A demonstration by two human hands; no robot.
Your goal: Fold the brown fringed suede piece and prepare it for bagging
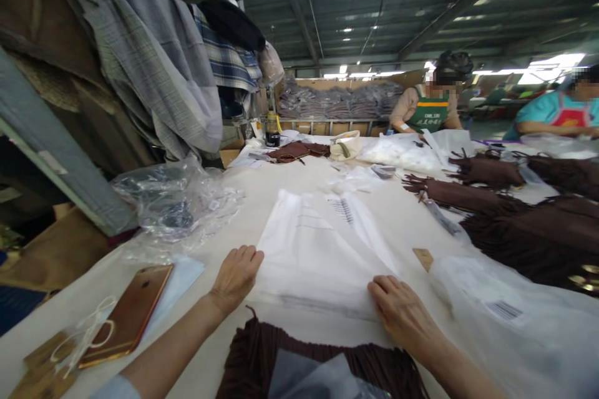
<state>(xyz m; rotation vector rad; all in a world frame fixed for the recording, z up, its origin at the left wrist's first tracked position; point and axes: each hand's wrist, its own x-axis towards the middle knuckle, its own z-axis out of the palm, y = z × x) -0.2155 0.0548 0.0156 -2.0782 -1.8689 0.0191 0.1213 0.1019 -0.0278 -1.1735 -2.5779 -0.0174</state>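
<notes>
A white translucent plastic bag (313, 249) with printed text lies flat on the table in front of me. My left hand (238, 274) is closed on its left edge, fingers curled down. At the near right corner my right hand (400, 308) grips the same bag, its thumb hidden. Just below the bag, nearest to me, a dark brown fringed item (248, 355) rests on the table with a greyish translucent sheet (313, 377) on top of it.
On the left are a phone (135, 312), cardboard tags (47, 365) with white string and crumpled clear plastic (182, 199). Brown fringed pieces (528, 224) and a filled plastic bag (510, 318) lie right. Two people work beyond; clothes (163, 62) hang at upper left.
</notes>
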